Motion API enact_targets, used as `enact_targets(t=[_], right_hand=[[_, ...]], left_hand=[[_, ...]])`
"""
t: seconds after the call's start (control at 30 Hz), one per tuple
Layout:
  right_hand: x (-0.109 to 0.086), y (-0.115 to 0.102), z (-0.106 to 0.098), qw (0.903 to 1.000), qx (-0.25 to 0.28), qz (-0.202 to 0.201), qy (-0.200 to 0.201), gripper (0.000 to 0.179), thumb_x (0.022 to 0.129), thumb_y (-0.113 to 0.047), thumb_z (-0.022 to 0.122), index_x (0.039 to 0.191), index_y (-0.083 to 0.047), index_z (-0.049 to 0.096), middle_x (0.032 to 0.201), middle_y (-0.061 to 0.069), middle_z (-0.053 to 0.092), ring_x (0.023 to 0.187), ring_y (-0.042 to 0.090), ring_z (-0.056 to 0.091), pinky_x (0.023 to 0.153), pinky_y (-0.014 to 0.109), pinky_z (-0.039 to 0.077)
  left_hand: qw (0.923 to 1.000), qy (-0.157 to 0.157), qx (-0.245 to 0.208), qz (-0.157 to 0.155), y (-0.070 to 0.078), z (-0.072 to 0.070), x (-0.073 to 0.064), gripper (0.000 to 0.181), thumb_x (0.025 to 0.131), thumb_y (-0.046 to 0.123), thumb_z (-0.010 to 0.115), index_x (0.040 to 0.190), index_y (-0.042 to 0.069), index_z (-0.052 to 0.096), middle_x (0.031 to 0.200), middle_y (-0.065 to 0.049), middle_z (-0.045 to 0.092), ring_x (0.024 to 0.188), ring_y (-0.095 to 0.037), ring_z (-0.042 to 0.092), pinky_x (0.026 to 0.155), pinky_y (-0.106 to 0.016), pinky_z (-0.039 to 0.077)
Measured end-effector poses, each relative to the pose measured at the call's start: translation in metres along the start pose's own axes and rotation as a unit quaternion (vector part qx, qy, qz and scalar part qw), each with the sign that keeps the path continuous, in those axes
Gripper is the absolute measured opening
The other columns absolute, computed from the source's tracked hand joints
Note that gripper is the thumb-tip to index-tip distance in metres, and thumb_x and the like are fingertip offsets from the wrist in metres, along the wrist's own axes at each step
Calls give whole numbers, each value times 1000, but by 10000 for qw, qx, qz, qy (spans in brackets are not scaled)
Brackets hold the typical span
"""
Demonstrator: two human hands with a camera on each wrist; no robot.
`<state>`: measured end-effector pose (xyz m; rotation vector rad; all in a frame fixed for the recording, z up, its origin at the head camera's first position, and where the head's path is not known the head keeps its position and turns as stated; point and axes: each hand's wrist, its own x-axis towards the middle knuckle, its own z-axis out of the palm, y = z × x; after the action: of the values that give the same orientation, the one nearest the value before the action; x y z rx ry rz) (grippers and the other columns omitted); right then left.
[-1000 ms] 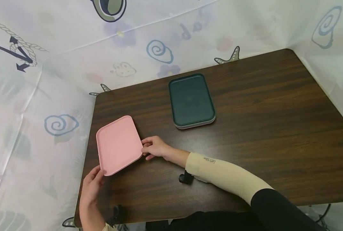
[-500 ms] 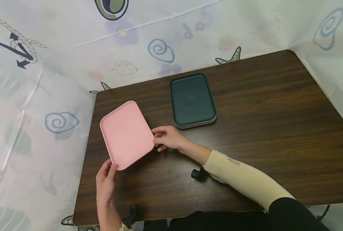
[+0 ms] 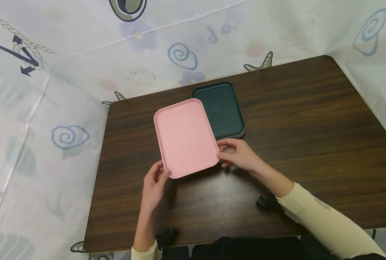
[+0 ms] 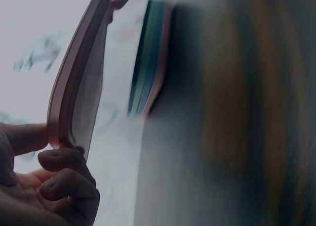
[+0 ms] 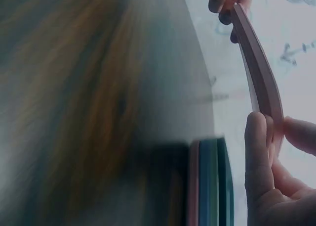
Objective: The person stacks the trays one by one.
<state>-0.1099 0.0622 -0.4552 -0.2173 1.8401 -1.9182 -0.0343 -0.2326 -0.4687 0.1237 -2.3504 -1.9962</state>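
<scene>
Both hands hold a pink rectangular tray (image 3: 187,139) up off the table. My left hand (image 3: 154,186) pinches its near left corner, thumb on top and fingers beneath. At the near right corner my right hand (image 3: 238,154) grips the rim the same way. Behind the tray, partly covered by it in the head view, lies a stack of trays topped by a dark green tray (image 3: 223,110). In the right wrist view the stack's edges (image 5: 210,181) show pink, blue and green layers. The left wrist view shows the held tray (image 4: 74,77) edge-on, apart from the stack.
The dark wood table (image 3: 293,144) has rounded corners and stands against a white patterned curtain (image 3: 92,43) at the back and sides. A black wrist camera mount (image 3: 267,203) sits below the right forearm.
Both hands have carried the pink tray from the left side of the table rightward and away from the body, until it overlaps the stack in the head view. The stack stays put.
</scene>
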Motion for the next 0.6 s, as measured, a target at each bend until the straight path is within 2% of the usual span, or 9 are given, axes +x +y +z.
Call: enact_targets(t=[0.07,0.2,0.3,0.43,0.6], right_hand=[[-13,5,-15,9999,-111,85,101,45,90,-4,67,131,8,54,104,19,56,79,27,67,71,44,57],[-37,15,-39,9989,-217,274,305,49,89,-6,71,132,8,52,107,22,55,82,31,67,75,49,55],[-49,22,-51,9983,-193,336,427,52,88,-7,72,132,9,51,108,23,53,84,31,68,74,47,56],[-60,30,-59,9978,-143,362,527,53,89,-7,71,134,11,48,109,25,53,85,23,70,73,41,57],[-66,37,-65,9974,-78,373,609,54,89,-4,70,135,14,46,110,27,53,86,17,70,73,39,57]], left_hand=[[9996,-244,21,101,-1,14,2,33,94,-1,61,126,-7,57,99,-22,56,71,-15,58,66,-22,45],[9975,-657,198,137,2,38,4,33,93,-1,63,126,-6,57,93,-19,55,60,-12,48,54,-20,37],[9949,-906,416,130,13,52,3,33,93,-3,61,125,-9,56,89,-18,54,56,-9,43,49,-20,33],[9918,-1114,612,155,25,64,1,33,92,-4,61,123,-13,56,85,-17,52,54,-8,41,47,-20,34],[9892,-1162,876,158,23,73,1,33,92,-3,63,122,-12,57,85,-16,55,55,-7,41,49,-19,33]])
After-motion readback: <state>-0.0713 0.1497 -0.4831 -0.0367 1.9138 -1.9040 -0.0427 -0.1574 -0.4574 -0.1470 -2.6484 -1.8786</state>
